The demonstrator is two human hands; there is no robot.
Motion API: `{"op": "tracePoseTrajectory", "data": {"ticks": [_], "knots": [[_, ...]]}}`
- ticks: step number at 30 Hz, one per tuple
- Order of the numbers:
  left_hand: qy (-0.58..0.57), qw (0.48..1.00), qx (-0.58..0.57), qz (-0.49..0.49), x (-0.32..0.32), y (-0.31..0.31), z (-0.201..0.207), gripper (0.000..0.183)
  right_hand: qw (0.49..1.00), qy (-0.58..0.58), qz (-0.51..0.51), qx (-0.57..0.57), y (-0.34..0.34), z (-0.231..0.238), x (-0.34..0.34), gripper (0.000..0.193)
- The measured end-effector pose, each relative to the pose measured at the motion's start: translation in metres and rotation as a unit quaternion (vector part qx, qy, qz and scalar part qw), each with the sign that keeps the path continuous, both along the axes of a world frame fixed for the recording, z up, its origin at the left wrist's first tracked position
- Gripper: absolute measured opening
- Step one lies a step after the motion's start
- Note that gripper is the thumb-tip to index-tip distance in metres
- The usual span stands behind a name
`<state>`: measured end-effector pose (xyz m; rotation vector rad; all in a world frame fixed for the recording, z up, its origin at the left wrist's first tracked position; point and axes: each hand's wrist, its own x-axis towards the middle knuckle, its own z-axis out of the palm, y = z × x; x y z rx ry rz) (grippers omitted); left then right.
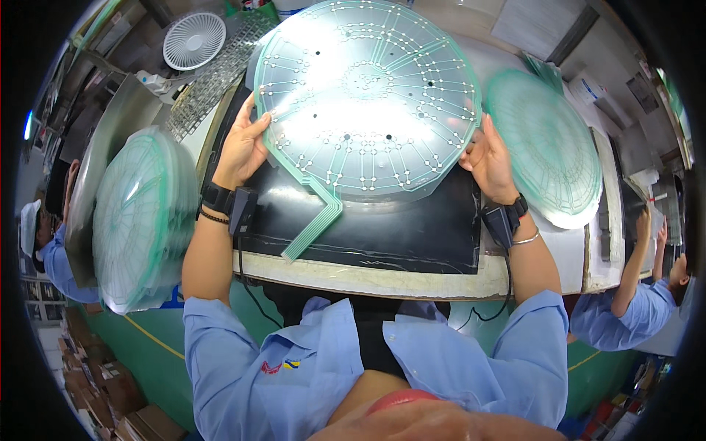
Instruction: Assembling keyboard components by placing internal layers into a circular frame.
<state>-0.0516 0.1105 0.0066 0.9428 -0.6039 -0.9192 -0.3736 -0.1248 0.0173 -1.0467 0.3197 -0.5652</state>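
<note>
Between my hands is a large, round, clear plastic circuit sheet (pixel 353 110) with green printed traces and rows of small dots. A zigzag ribbon tail (pixel 315 228) hangs from its near left edge. My left hand (pixel 245 143) grips the sheet's left rim, thumb on top. On the right rim, my right hand (pixel 489 158) pinches the edge, its fingers partly behind the clear film. The sheet is held over a black mat (pixel 397 235), and glare hides part of its printing.
A stack of similar round sheets (pixel 140 220) stands at the left, another stack (pixel 544 147) at the right. Farther back are a white round basket (pixel 194 41) and a metal grid (pixel 220 77). Co-workers in blue sit at both sides; cables hang from my wrist devices.
</note>
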Motion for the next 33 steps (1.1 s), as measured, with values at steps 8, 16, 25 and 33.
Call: {"op": "tracePoseTrajectory", "data": {"ticks": [8,16,25,33], "knots": [[0.007,1.0,-0.012,-0.014,-0.007,0.005,0.009,0.054,0.985,0.076,-0.066,-0.141,0.004,0.004,0.001,0.04],[0.002,0.999,-0.028,-0.017,-0.006,0.006,0.01,0.053,0.984,0.038,-0.091,-0.146,-0.001,-0.004,0.005,0.042],[0.027,0.995,-0.068,-0.063,-0.013,0.003,0.012,0.049,0.987,0.028,-0.088,-0.132,-0.007,-0.011,0.002,0.043],[-0.108,0.993,0.037,-0.039,-0.005,0.01,0.005,0.063,0.995,0.002,-0.05,-0.092,-0.006,-0.013,0.001,0.044]]}}
